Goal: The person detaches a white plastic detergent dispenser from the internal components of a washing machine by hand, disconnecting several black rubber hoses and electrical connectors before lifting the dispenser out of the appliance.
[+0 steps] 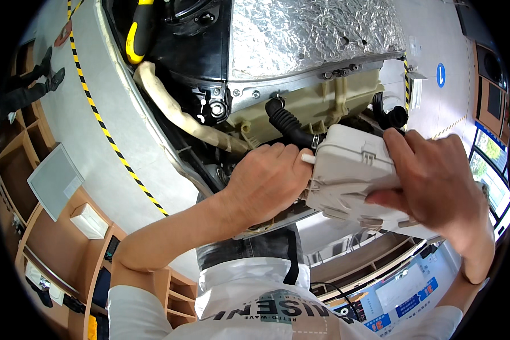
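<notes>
A white plastic box with moulded clips and a short spout is tilted in front of me, over the near edge of an opened appliance. My right hand grips its right side, thumb on the near face and fingers over the top. Against the box's left edge, beside the spout, my left hand is closed with knuckles up; its fingertips and whatever they hold are hidden. A black corrugated hose with a metal clamp runs down to the box's upper left corner.
Behind the box lie a beige plastic housing, a silver foil-covered panel and a second black hose end. A cream wrapped bundle runs along the left. A yellow-black tool handle rests on the rim. Someone's legs show far left.
</notes>
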`<state>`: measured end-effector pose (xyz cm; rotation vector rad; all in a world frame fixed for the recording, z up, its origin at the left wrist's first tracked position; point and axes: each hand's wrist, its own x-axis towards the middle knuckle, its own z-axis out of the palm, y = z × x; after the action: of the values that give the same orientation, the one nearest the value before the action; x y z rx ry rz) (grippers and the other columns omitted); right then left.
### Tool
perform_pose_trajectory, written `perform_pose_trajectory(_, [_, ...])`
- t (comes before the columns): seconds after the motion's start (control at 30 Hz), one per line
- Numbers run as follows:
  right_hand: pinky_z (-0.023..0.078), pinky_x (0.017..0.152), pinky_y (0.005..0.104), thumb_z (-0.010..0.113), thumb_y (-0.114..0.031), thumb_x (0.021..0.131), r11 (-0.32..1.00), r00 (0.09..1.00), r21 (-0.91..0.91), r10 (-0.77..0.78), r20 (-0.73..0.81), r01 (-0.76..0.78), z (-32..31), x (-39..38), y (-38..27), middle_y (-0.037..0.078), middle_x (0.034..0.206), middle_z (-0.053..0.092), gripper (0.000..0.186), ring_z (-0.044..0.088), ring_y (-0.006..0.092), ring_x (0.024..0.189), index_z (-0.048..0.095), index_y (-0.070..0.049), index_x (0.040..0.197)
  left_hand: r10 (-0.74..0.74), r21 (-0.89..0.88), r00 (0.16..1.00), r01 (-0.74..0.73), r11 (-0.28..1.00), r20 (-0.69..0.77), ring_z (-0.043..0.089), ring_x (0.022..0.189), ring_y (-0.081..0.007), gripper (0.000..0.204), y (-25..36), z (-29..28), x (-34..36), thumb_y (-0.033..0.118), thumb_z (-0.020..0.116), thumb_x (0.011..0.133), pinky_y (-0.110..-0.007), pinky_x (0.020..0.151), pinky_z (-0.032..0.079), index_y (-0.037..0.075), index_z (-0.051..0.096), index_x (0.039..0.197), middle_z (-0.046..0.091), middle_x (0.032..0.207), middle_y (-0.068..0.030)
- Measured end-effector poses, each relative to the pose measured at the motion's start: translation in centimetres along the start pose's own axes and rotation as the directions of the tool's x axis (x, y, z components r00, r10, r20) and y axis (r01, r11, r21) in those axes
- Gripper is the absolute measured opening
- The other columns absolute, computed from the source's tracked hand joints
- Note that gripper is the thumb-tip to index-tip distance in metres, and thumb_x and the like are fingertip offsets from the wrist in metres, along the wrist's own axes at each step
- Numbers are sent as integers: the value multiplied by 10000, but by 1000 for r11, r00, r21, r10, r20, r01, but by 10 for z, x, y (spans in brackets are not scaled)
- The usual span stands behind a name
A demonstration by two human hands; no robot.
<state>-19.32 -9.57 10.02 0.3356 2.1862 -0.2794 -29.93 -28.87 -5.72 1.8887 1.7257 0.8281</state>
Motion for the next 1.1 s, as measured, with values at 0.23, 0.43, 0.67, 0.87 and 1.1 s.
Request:
perform_pose_trajectory(0.23, [478, 712, 385, 848, -428, 657, 997, 985, -14, 79, -153, -82, 14, -16, -15, 102, 871, 628, 776, 651, 230, 742, 557, 41, 1203, -28, -16, 997, 29, 999, 71, 612, 651, -211, 97, 0, -1, 3, 123, 617, 794, -325, 590, 510, 46, 575, 836, 555, 697, -54])
perform_pose_trajectory(0.43, [487, 711, 390, 858, -432, 641, 996, 981, -14, 86, -172, -90, 16, -25, -22, 101, 880, 616, 812, 650, 235, 729, 548, 45, 1221, -3, -94, 993, 15, 995, 121, 639, 635, -228, 125, -2, -12, 0, 139, 634, 754, -347, 564, 525, 48, 571, 812, 590, 693, -64])
perform_pose_trajectory(0.67, [486, 601, 360, 835, -472, 654, 990, 969, -129, 25, -244, -58, 12, -32, -31, 117, 806, 587, 815, 647, 244, 672, 548, 74, 1186, 2, -123, 990, 15, 992, 142, 669, 637, -249, 88, -3, -16, -1, 129, 632, 718, -369, 532, 527, 56, 597, 752, 627, 677, -77])
perform_pose_trajectory(0.87, [465, 569, 356, 819, -484, 662, 977, 945, -186, 37, -325, -102, 19, -38, -42, 112, 783, 545, 805, 592, 227, 641, 548, 88, 1159, 9, -162, 991, 13, 987, 135, 682, 640, -271, 93, -9, -16, -2, 128, 631, 714, -386, 528, 528, 51, 616, 763, 633, 671, -98])
perform_pose_trajectory(1.1, [456, 554, 339, 837, -442, 667, 974, 940, -212, 3, -340, -80, 23, -46, -48, 111, 784, 533, 796, 570, 213, 634, 537, 108, 1157, 2, -292, 977, 62, 954, 214, 672, 629, -323, 105, -5, -31, -5, 117, 661, 738, -421, 542, 520, 28, 617, 771, 656, 684, -128])
